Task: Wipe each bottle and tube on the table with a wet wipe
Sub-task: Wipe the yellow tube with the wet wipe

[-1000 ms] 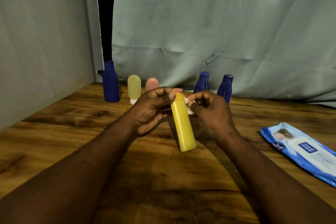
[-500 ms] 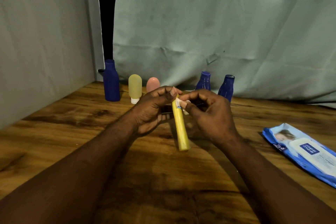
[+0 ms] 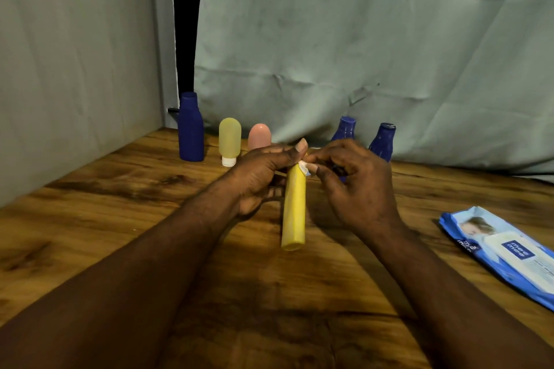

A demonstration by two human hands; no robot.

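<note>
A blue wipes pack [image 3: 509, 252] lay at lower right on the wooden counter [image 3: 120, 219]. At centre, the left grip [image 3: 260, 177] curled round the top of a yellow tube [image 3: 293, 213]. The right grip [image 3: 359, 189] pinched a wet wipe [image 3: 303, 165] against that end. Behind stood a tall blue bottle [image 3: 190, 132] and a pale yellow tube [image 3: 229, 139]. The grips partly hid a pink tube [image 3: 259, 136] and two blue bottles [image 3: 344, 129] [image 3: 383, 141].

Yellow tube [image 3: 293, 210] near-upright over table [image 3: 120, 219] ctr, white wipe [image 3: 303, 165] bunched at its top.
</note>
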